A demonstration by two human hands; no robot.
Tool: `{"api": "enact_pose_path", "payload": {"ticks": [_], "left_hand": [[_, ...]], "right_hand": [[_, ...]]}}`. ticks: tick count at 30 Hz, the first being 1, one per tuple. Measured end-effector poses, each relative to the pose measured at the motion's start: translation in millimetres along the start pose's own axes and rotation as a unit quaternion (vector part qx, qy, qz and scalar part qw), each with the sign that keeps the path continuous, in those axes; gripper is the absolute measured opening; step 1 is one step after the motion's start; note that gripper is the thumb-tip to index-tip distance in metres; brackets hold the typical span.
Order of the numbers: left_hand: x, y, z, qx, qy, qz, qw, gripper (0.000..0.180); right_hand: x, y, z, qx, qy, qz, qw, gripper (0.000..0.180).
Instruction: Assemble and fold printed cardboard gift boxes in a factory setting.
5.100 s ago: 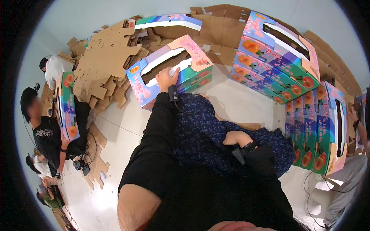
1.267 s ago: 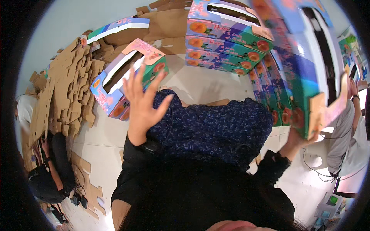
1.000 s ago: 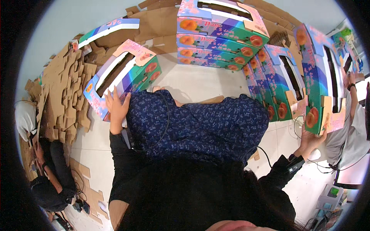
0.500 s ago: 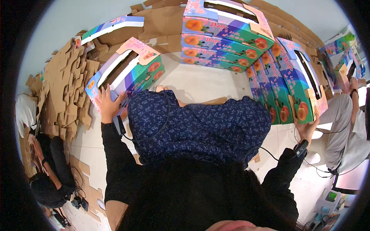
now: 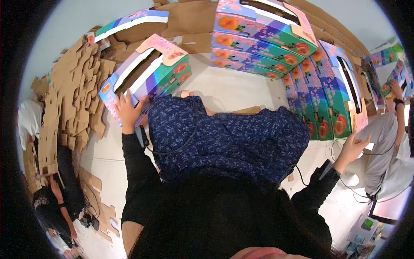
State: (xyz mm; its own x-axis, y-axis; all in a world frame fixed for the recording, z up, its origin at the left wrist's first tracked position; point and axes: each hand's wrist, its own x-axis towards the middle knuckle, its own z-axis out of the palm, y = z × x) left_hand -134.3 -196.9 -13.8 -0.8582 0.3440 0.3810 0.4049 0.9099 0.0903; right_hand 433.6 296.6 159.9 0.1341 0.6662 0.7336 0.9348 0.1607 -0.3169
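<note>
On the left stands a colourful fruit carton with printed peaches and a long slot in its top. My left hand rests on its near edge, fingers spread. On the right, several matching cartons stand pressed together in a row. My right hand is just off the near corner of the outermost one, with its fingers apart and nothing in it. A third group, a stack of cartons, stands beyond my knees, which are covered by a dark blue floral skirt.
Flattened brown cardboard is piled at the left, with more along the far wall. A flat printed carton piece lies at the back. One person sits at the left; another person handles a carton at the right.
My right hand has come away from the near corner of the right cartons and drawn back toward me. My left hand stays at the left carton. The whole view has shifted slightly.
</note>
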Motion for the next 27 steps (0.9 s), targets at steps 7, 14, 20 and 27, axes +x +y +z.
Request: {"api": "enact_pose_path", "payload": {"ticks": [7, 14, 20, 27], "left_hand": [[-4.4, 7.8, 4.1, -0.018, 0.033, 0.000, 0.999, 0.084], [-4.0, 13.9, -3.9, -0.019, 0.038, 0.020, 0.999, 0.092], [-13.7, 12.5, -5.8, -0.013, 0.009, 0.016, 1.000, 0.103], [-22.5, 19.9, -10.7, -0.009, -0.005, -0.012, 1.000, 0.101]], "right_hand": [[-82.0, -160.9, -8.3, 0.249, -0.387, -0.303, 0.835, 0.040], [-175.0, -209.8, 51.3, 0.155, -0.644, -0.427, 0.615, 0.042], [-229.3, -210.4, 63.0, 0.067, -0.684, -0.484, 0.542, 0.048], [-217.2, -214.7, 60.3, 0.073, -0.732, -0.437, 0.518, 0.051]]}}
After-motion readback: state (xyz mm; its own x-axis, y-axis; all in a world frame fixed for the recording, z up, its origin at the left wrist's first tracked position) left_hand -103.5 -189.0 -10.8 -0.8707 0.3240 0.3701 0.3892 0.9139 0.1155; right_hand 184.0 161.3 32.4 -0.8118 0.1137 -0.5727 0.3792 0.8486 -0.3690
